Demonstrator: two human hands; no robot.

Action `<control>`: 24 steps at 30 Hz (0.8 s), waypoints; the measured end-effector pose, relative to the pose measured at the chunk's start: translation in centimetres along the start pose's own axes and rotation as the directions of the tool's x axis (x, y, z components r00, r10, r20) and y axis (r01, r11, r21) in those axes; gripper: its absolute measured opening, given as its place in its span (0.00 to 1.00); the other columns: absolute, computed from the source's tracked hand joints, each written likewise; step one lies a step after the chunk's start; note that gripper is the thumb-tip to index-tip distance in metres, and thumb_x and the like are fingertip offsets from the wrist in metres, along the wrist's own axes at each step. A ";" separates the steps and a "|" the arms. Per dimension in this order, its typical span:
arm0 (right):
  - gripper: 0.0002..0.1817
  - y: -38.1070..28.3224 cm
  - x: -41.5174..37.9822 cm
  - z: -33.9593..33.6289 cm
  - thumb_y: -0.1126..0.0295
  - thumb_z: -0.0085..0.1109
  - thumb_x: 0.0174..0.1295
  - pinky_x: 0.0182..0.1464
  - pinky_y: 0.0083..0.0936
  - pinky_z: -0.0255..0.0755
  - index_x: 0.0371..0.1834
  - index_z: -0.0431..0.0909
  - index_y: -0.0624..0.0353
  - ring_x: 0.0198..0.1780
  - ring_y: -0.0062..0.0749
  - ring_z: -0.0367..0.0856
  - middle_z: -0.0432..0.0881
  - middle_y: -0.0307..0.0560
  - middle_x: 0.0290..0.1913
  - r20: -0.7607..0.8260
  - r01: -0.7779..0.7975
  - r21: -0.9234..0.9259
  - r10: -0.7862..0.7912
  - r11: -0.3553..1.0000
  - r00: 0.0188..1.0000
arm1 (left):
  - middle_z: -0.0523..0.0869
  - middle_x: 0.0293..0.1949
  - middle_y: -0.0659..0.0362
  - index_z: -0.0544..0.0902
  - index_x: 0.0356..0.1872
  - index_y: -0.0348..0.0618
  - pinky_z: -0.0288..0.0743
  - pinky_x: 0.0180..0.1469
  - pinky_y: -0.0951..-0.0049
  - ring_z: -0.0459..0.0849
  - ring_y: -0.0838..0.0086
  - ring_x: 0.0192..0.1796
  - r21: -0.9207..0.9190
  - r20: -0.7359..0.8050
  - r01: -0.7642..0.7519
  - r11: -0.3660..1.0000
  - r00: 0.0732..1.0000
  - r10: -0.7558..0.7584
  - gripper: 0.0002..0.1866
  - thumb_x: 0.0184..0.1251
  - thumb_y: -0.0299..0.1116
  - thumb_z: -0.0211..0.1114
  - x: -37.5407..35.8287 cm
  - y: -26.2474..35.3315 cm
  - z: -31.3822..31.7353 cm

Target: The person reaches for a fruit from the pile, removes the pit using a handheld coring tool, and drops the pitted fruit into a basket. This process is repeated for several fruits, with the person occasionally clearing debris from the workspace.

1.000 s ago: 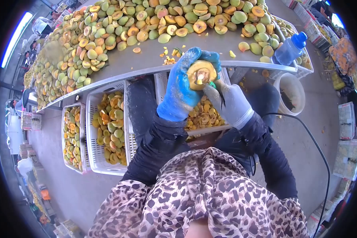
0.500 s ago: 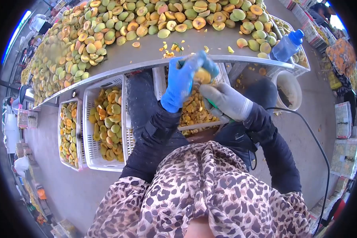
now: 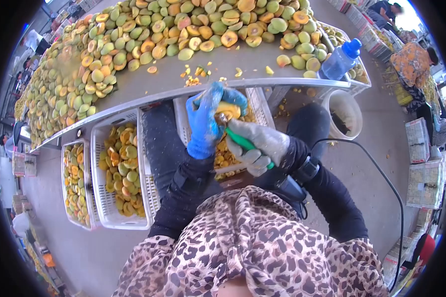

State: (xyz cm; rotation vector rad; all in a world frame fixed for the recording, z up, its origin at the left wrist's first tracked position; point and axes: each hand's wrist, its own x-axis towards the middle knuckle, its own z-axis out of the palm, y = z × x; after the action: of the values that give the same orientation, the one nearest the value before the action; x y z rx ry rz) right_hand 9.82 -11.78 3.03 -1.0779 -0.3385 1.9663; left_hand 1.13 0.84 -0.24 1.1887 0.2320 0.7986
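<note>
In a blue glove, my left hand (image 3: 206, 119) is closed round a yellow-fleshed peach half (image 3: 229, 110) above a crate between my knees. My right hand (image 3: 262, 143), gloved in grey, grips a green-handled pitting tool (image 3: 242, 140). Its small metal tip meets the flesh of the peach half. Beneath both hands, the white crate (image 3: 263, 106) holds yellow fruit pieces (image 3: 225, 157). Just beyond, a few orange scraps (image 3: 198, 74) lie on the table (image 3: 158, 86) near its metal edge.
Halved peaches (image 3: 178, 29) are heaped across the table. A blue-capped bottle (image 3: 340, 60) stands at its right end, above a white bucket (image 3: 344, 114). Crates of halves (image 3: 125, 168) stand at my left. A black cable (image 3: 381, 175) curves along the right; other people work farther off.
Both hands have come lower and closer to me. The right hand has turned, showing the green handle, and the tool's tip is now against the peach half. The view has shifted slightly.
</note>
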 end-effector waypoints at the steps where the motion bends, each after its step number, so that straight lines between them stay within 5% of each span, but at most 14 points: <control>1: 0.28 0.0 -0.2 0.4 0.39 0.40 0.68 0.10 0.14 0.48 0.25 0.68 0.54 0.08 0.15 0.51 0.55 0.30 0.11 -0.058 -0.005 -0.044 0.002 0.999 0.998 | 0.84 0.28 0.49 0.80 0.25 0.31 0.78 0.33 0.71 0.83 0.68 0.28 -0.009 0.004 -0.004 1.000 1.000 0.004 0.25 0.73 0.43 0.49 0.4 0.2 -0.6; 3: 0.28 -0.4 -0.3 0.4 0.40 0.39 0.68 0.11 0.15 0.49 0.25 0.67 0.54 0.09 0.14 0.52 0.56 0.29 0.13 -0.113 -0.052 -0.189 0.031 0.981 0.993 | 0.85 0.27 0.53 0.82 0.25 0.30 0.77 0.38 0.74 0.83 0.72 0.31 0.283 0.415 -0.225 0.932 0.905 0.092 0.21 0.72 0.37 0.53 0.5 0.7 -1.8; 5: 0.29 0.6 0.2 0.2 0.40 0.37 0.69 0.11 0.15 0.50 0.25 0.65 0.55 0.10 0.14 0.53 0.56 0.29 0.14 -0.151 -0.112 -0.318 0.066 0.942 0.986 | 0.85 0.28 0.53 0.82 0.25 0.31 0.77 0.38 0.74 0.83 0.73 0.31 0.337 0.411 -0.126 0.933 0.911 -0.025 0.19 0.71 0.37 0.54 -0.3 0.5 -1.9; 7: 0.29 1.7 1.0 -0.5 0.40 0.35 0.69 0.10 0.15 0.51 0.26 0.66 0.56 0.08 0.14 0.54 0.59 0.30 0.13 0.192 -0.049 0.179 0.014 0.983 0.981 | 0.83 0.28 0.51 0.81 0.23 0.31 0.76 0.37 0.70 0.82 0.68 0.29 0.008 0.084 -0.002 1.000 0.996 0.002 0.25 0.72 0.41 0.48 -0.5 -0.5 -1.3; 9: 0.29 2.5 2.0 -0.3 0.40 0.35 0.70 0.09 0.16 0.51 0.27 0.68 0.56 0.07 0.14 0.54 0.59 0.31 0.12 0.244 -0.018 0.260 -0.048 0.966 0.969 | 0.83 0.29 0.52 0.82 0.30 0.33 0.77 0.38 0.67 0.82 0.65 0.31 0.020 -0.035 0.038 0.999 0.999 -0.037 0.23 0.72 0.43 0.46 -0.2 0.1 -0.9; 11: 0.29 3.2 2.8 -0.7 0.40 0.35 0.69 0.09 0.16 0.51 0.28 0.69 0.55 0.06 0.16 0.53 0.59 0.31 0.11 0.366 0.055 0.469 -0.251 0.882 0.896 | 0.84 0.32 0.52 0.81 0.38 0.34 0.78 0.41 0.65 0.83 0.63 0.35 -0.608 -0.299 0.016 0.794 0.922 -0.247 0.24 0.71 0.47 0.47 1.1 -1.3 -2.5; 12: 0.29 3.0 2.7 -0.7 0.40 0.36 0.69 0.08 0.17 0.50 0.27 0.69 0.54 0.05 0.17 0.52 0.61 0.32 0.10 0.316 0.140 0.453 -0.306 0.880 0.898 | 0.84 0.38 0.51 0.79 0.44 0.33 0.77 0.48 0.57 0.82 0.60 0.42 -0.768 -0.119 0.062 0.637 0.964 -0.237 0.24 0.68 0.47 0.49 1.7 -1.7 -4.6; 15: 0.29 1.5 3.1 -3.0 0.43 0.38 0.70 0.12 0.24 0.60 0.30 0.75 0.59 0.09 0.25 0.67 0.69 0.38 0.11 -0.293 0.234 -0.166 -0.275 0.958 0.916 | 0.82 0.44 0.47 0.77 0.49 0.29 0.71 0.58 0.50 0.79 0.55 0.48 -0.803 -0.146 0.090 0.589 0.929 -0.340 0.24 0.66 0.43 0.51 0.9 -1.2 -6.0; 16: 0.29 3.2 4.3 -5.1 0.43 0.38 0.70 0.12 0.24 0.60 0.30 0.75 0.59 0.09 0.25 0.67 0.69 0.38 0.11 -0.289 0.227 -0.160 -0.265 0.961 0.920 | 0.78 0.52 0.43 0.73 0.54 0.27 0.63 0.64 0.44 0.76 0.49 0.54 -0.868 -0.090 0.129 0.480 0.909 -0.406 0.25 0.64 0.40 0.51 0.7 -0.8 -6.4; 17: 0.27 5.2 6.1 -8.0 0.46 0.41 0.70 0.16 0.28 0.64 0.30 0.76 0.61 0.13 0.31 0.72 0.72 0.44 0.14 -0.417 -0.048 -0.795 -0.487 0.605 0.767 | 0.78 0.52 0.43 0.73 0.54 0.27 0.63 0.64 0.44 0.76 0.49 0.54 -0.867 -0.088 0.130 0.481 0.910 -0.404 0.25 0.64 0.40 0.51 0.4 -0.6 -6.7; 18: 0.25 5.5 7.3 -9.6 0.50 0.45 0.69 0.19 0.31 0.68 0.31 0.77 0.62 0.17 0.38 0.76 0.76 0.50 0.16 -0.296 -0.475 -0.879 -0.731 -0.044 0.615 | 0.76 0.54 0.42 0.72 0.55 0.26 0.61 0.65 0.43 0.75 0.47 0.56 -0.858 -0.066 0.162 0.487 0.906 -0.418 0.26 0.64 0.39 0.51 0.2 -0.5 -7.1; 19: 0.25 4.3 7.3 -9.3 0.50 0.45 0.69 0.19 0.31 0.68 0.31 0.77 0.62 0.17 0.38 0.76 0.76 0.50 0.16 -0.284 -0.473 -0.879 -0.732 -0.059 0.619 | 0.75 0.56 0.40 0.71 0.56 0.25 0.59 0.66 0.42 0.74 0.45 0.57 -0.853 -0.058 0.180 0.489 0.900 -0.433 0.26 0.64 0.38 0.51 0.1 -0.6 -7.5; 21: 0.19 3.1 6.2 -7.2 0.54 0.50 0.66 0.27 0.42 0.72 0.36 0.76 0.60 0.28 0.54 0.80 0.80 0.58 0.26 -0.305 -0.058 -0.945 -0.798 0.323 0.520 | 0.75 0.57 0.41 0.71 0.57 0.27 0.66 0.63 0.45 0.75 0.46 0.58 -0.839 -0.027 0.204 0.505 0.911 -0.412 0.26 0.65 0.39 0.52 -1.3 -1.2 -8.4; 24: 0.16 0.5 5.5 -4.7 0.55 0.54 0.65 0.27 0.42 0.71 0.34 0.74 0.58 0.25 0.52 0.79 0.79 0.54 0.22 -0.046 -0.056 -0.998 -0.900 0.024 0.434 | 0.78 0.54 0.47 0.69 0.60 0.33 0.79 0.52 0.62 0.81 0.57 0.52 -0.563 0.069 0.362 0.743 0.916 -0.394 0.29 0.66 0.47 0.55 -1.3 -1.5 -8.9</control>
State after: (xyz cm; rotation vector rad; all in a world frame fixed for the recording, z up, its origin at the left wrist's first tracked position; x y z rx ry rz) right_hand 11.80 -8.50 -3.18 -2.0322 -1.4118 0.1717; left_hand -4.10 6.32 -5.33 0.5213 0.2492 0.4822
